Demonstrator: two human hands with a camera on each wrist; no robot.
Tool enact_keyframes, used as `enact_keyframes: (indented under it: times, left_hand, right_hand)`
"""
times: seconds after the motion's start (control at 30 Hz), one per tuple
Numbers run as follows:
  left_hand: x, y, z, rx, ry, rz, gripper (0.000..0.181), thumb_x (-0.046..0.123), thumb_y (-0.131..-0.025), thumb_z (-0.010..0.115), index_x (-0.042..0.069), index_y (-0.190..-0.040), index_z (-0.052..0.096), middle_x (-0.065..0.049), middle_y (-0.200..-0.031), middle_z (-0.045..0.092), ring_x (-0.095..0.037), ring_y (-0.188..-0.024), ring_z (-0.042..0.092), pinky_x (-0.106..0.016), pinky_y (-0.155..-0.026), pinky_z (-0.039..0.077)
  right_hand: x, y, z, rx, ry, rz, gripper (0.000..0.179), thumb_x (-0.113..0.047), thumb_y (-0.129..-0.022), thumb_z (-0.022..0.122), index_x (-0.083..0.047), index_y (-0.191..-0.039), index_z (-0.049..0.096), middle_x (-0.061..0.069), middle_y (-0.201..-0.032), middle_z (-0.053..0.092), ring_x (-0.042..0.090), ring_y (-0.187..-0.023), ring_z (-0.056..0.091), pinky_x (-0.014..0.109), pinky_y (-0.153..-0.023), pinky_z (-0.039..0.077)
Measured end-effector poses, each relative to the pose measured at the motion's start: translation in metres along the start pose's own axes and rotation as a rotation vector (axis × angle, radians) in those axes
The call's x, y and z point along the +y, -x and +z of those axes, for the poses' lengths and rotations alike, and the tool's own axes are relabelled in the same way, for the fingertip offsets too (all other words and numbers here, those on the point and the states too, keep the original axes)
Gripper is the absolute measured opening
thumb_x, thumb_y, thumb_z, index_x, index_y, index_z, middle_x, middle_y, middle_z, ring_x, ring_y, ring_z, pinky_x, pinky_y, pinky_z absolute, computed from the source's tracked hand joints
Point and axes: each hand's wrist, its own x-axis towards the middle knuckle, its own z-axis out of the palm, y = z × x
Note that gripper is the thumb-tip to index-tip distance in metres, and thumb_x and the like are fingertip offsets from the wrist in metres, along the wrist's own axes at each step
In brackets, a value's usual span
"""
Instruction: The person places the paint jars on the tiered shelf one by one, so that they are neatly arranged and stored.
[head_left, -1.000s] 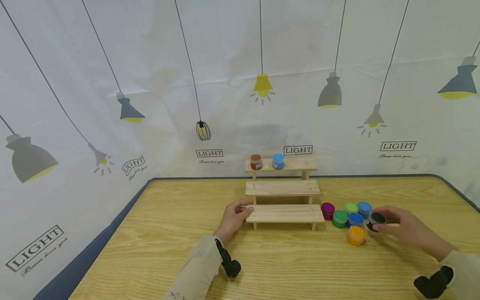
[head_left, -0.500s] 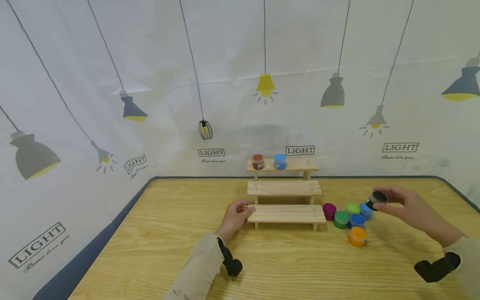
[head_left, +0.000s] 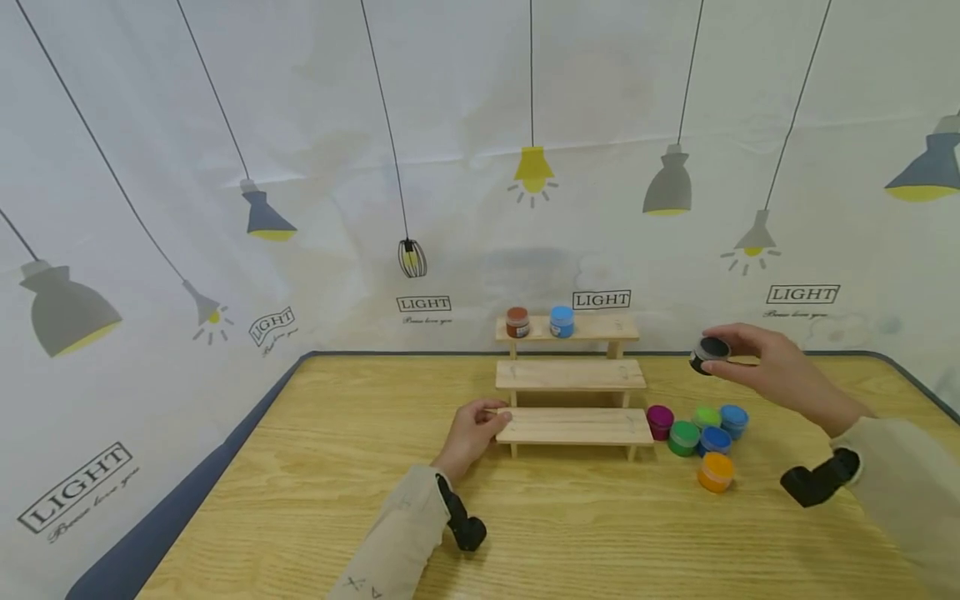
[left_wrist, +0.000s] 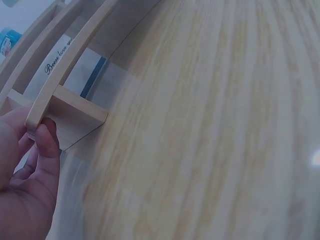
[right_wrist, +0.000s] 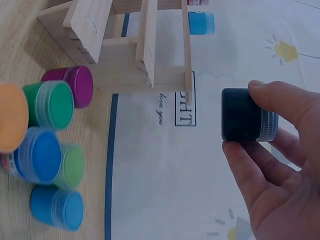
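My right hand (head_left: 772, 371) pinches a small black paint jar (right_wrist: 242, 115) between thumb and fingers, raised above the table to the right of a three-step wooden rack (head_left: 573, 425). At the left end of the lowest step, my left hand (head_left: 468, 433) grips the board; in the left wrist view its thumb and finger (left_wrist: 47, 142) close over the board's end. On the top step stand a brown paint jar (head_left: 517, 322) and a light blue paint jar (head_left: 562, 322). The middle and lowest steps carry no jars.
Right of the rack, several paint jars cluster on the wooden table (head_left: 337, 533): purple (head_left: 660, 422), green (head_left: 683, 438), light green (head_left: 707, 417), dark blue (head_left: 715, 442), light blue (head_left: 734, 422) and orange (head_left: 716, 472). A white cloth printed with lamps (head_left: 480, 167) hangs behind.
My right hand has lifted the black paint jar off the table beside the other jars and carried it up and left toward the rack. My left hand stays on the rack.
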Motion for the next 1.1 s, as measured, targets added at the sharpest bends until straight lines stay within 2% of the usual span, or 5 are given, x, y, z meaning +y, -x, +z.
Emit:
enact_keyframes:
  times: [0.07, 0.33, 0.7, 0.93, 1.1]
  left_hand:
    - [0.000, 0.000, 0.000, 0.002, -0.006, 0.000, 0.027, 0.013, -0.089, 0.055, -0.003, -0.110, 0.057, -0.008, -0.078, 0.056, -0.014, -0.061, 0.048, -0.033, -0.058, 0.045]
    - [0.000, 0.001, 0.000, 0.010, -0.015, -0.002, 0.027, 0.013, -0.089, 0.055, -0.003, -0.110, 0.057, -0.009, -0.078, 0.056, -0.014, -0.061, 0.048, -0.033, -0.058, 0.044]
    - [0.003, 0.001, 0.000, 0.006, -0.017, -0.005, 0.027, 0.012, -0.089, 0.055, -0.004, -0.110, 0.057, -0.009, -0.079, 0.057, -0.013, -0.061, 0.048, -0.033, -0.059, 0.045]
    - [-0.016, -0.012, -0.001, -0.002, 0.006, 0.000, 0.027, 0.015, -0.088, 0.057, 0.000, -0.109, 0.059, -0.005, -0.076, 0.056, -0.013, -0.059, 0.048, -0.031, -0.055, 0.044]
    - [-0.026, -0.018, -0.001, 0.008, -0.014, 0.012, 0.027, 0.020, -0.087, 0.059, 0.002, -0.107, 0.060, -0.004, -0.075, 0.056, -0.012, -0.058, 0.048, -0.027, -0.054, 0.043]
  right_hand:
    - [-0.004, -0.007, 0.005, -0.009, -0.015, -0.009, 0.046, -0.021, -0.086, 0.060, 0.005, -0.121, 0.047, 0.020, -0.104, 0.056, 0.036, -0.095, 0.053, 0.037, -0.072, 0.048]
    - [-0.019, -0.035, 0.023, -0.047, -0.069, -0.019, 0.049, -0.026, -0.085, 0.061, 0.003, -0.122, 0.047, 0.018, -0.105, 0.056, 0.034, -0.098, 0.052, 0.049, -0.079, 0.043]
    - [-0.025, -0.065, 0.045, -0.056, -0.125, -0.010, 0.049, -0.024, -0.085, 0.061, 0.002, -0.123, 0.046, 0.019, -0.107, 0.055, 0.033, -0.100, 0.051, 0.047, -0.082, 0.041]
    - [-0.027, -0.084, 0.056, -0.036, -0.162, 0.009, 0.047, -0.020, -0.085, 0.061, 0.004, -0.122, 0.047, 0.020, -0.106, 0.055, 0.032, -0.096, 0.052, 0.045, -0.079, 0.043]
    - [-0.031, -0.094, 0.063, -0.042, -0.174, 0.045, 0.045, -0.018, -0.084, 0.062, 0.004, -0.121, 0.048, 0.021, -0.105, 0.055, 0.031, -0.094, 0.053, 0.044, -0.080, 0.043]
